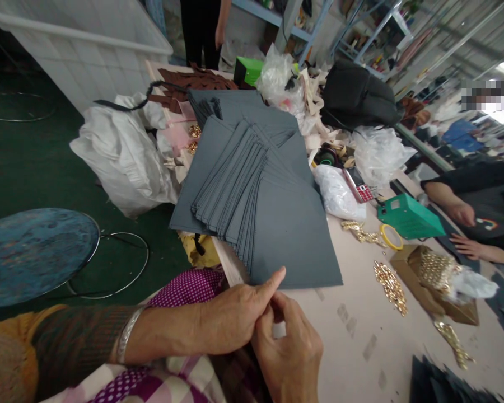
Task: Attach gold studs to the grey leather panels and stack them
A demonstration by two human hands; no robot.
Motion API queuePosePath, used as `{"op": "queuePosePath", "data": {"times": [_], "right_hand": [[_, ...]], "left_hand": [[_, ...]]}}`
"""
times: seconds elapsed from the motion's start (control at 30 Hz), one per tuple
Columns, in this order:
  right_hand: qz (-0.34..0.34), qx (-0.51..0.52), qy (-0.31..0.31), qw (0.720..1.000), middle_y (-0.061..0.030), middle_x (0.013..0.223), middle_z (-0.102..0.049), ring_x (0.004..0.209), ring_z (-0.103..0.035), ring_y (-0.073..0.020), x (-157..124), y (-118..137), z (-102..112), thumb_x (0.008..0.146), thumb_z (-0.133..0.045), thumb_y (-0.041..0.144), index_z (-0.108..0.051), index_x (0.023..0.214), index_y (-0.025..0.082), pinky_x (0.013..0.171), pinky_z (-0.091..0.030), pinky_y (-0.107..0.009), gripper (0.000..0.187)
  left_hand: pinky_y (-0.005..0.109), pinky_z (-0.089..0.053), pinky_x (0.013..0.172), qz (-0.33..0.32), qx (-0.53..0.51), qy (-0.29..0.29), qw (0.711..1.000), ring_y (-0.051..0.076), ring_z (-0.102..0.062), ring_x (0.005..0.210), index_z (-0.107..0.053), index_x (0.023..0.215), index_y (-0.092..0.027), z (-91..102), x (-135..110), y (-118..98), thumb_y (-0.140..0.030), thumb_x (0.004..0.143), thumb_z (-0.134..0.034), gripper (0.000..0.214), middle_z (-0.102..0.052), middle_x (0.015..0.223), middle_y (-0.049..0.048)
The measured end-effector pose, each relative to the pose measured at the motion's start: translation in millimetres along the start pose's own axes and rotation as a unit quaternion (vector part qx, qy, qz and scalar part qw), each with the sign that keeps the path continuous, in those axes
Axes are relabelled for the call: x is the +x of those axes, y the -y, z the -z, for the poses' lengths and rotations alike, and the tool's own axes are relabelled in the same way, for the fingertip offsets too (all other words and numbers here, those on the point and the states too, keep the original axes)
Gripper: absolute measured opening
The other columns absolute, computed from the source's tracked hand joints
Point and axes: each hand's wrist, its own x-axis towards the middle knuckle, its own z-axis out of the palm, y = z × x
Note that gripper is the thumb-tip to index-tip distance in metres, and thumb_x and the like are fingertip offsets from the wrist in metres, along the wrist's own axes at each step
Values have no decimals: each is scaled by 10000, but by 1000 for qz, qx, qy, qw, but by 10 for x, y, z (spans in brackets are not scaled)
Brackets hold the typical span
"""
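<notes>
My left hand [231, 319], with a silver bracelet at the wrist, reaches in from the left. Its fingers are bunched, and one fingertip rests at the near edge of a fanned stack of grey sheets [256, 190]. My right hand [292, 352] comes up from below with curled fingers that press against the left hand's fingers. Whatever is pinched between the two hands is hidden. Both hands hover over the pale tabletop [361, 324] at its near edge.
Gold metal fittings [388, 285] lie to the right, beside a cardboard box [437, 280], a green box [409, 218] and a yellow tape roll [391, 236]. A co-worker's hands [466, 246] rest at the far right. A black bag [357, 95] and plastic bags sit behind. A blue stool [33, 252] stands at the left.
</notes>
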Motion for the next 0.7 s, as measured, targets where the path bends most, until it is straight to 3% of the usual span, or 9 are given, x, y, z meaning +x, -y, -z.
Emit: {"op": "queuePosePath", "data": {"times": [0.3, 0.5, 0.7], "right_hand": [[0, 20, 16, 1000, -31, 731, -707, 618, -660, -138, 62, 51, -32, 847, -507, 176, -677, 872, 153, 609, -516, -224, 173], [-86, 78, 91, 989, -4, 769, -740, 628, -685, -133, 48, 0, 22, 827, -540, 204, -713, 891, 189, 591, -531, -205, 185], [-21, 37, 31, 999, -20, 728, -713, 614, -670, -146, -5, 18, -19, 847, -509, 184, -691, 893, 164, 599, -523, -230, 188]], "left_hand": [[364, -558, 785, 7, 44, -2, 999, 260, -692, 925, -53, 1533, -36, 89, -73, -30, -7, 786, -397, 824, -699, 1106, 208], [335, -546, 787, 7, 76, 17, 997, 247, -685, 935, -32, 1535, -52, 89, -82, -33, -2, 774, -409, 850, -695, 1122, 192], [301, -535, 754, -2, 64, -5, 998, 208, -674, 884, -26, 1538, -78, 40, -79, -19, 11, 760, -410, 872, -701, 1080, 150]]}}
